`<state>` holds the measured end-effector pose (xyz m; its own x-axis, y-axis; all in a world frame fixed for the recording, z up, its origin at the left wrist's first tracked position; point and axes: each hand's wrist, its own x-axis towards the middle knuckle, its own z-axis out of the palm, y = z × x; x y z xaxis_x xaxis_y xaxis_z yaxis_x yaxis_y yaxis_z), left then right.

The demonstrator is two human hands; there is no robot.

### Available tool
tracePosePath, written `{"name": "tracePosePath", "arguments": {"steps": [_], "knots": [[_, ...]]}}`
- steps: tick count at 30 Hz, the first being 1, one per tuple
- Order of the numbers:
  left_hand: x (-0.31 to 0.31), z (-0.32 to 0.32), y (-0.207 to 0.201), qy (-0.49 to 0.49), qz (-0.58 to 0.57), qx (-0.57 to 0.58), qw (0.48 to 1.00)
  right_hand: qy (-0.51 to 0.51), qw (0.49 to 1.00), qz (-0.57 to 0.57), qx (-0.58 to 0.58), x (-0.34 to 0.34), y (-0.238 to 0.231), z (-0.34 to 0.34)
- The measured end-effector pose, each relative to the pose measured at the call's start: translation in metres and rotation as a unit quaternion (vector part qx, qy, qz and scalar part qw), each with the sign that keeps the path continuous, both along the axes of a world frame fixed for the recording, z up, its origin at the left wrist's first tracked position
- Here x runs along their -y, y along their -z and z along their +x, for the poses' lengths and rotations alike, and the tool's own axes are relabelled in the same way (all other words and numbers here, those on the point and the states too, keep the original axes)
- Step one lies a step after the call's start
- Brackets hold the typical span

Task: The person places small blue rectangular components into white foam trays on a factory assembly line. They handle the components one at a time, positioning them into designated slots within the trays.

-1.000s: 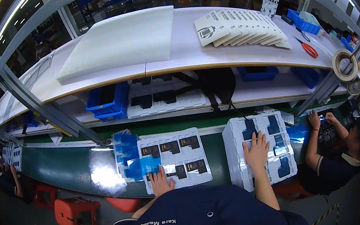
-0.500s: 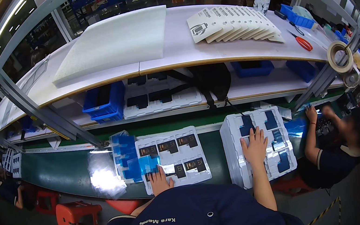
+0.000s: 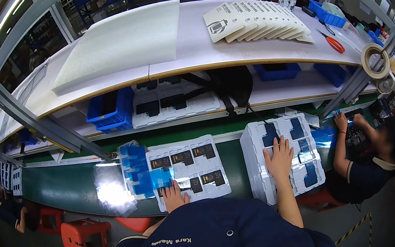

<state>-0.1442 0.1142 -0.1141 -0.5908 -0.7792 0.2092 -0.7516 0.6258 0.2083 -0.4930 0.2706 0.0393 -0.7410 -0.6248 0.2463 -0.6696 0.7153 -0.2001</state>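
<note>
My left hand (image 3: 174,198) lies over the lower left part of a white plastic tray (image 3: 216,151), fingers stretched out. Several flat black parts with gold print, like battery packs (image 3: 203,152), sit in its compartments. Just beyond my left fingertips a clear blue film (image 3: 160,178) covers the tray's left side; the part under that hand is mostly hidden. To the right my right hand (image 3: 279,158) rests open, fingers spread, on the top of a stack of white trays (image 3: 260,186). Dark blue flat pieces (image 3: 309,174) lie in that top tray, one partly behind my fingertips.
Blue film sheets (image 3: 136,170) and shiny clear film (image 3: 114,191) lie left of the tray. Above the green bench, a shelf (image 3: 163,71) carries a white foam sheet (image 3: 117,43), fanned cards (image 3: 254,24) and red-handled pliers (image 3: 334,44). A co-worker (image 3: 379,162) sits at the right.
The whole view has shifted slightly. My left hand has moved very little over the tray, and my right hand stays on the stack.
</note>
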Motion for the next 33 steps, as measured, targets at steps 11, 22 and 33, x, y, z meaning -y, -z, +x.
{"name": "tracePosePath", "arguments": {"steps": [11,22,33], "knots": [[-0.001,0.000,-0.001,0.001,0.008,0.002,1.000,-0.001,1.000,0.004,0.001,-0.002,-0.001,-0.001],[-0.002,-0.003,-0.012,-0.009,0.002,-0.007,1.000,0.001,1.000,0.004,0.005,0.002,-0.004,0.000],[-0.002,0.013,0.009,-0.002,0.003,-0.019,1.000,0.002,0.996,0.069,-0.060,-0.002,0.039,-0.015]]}}
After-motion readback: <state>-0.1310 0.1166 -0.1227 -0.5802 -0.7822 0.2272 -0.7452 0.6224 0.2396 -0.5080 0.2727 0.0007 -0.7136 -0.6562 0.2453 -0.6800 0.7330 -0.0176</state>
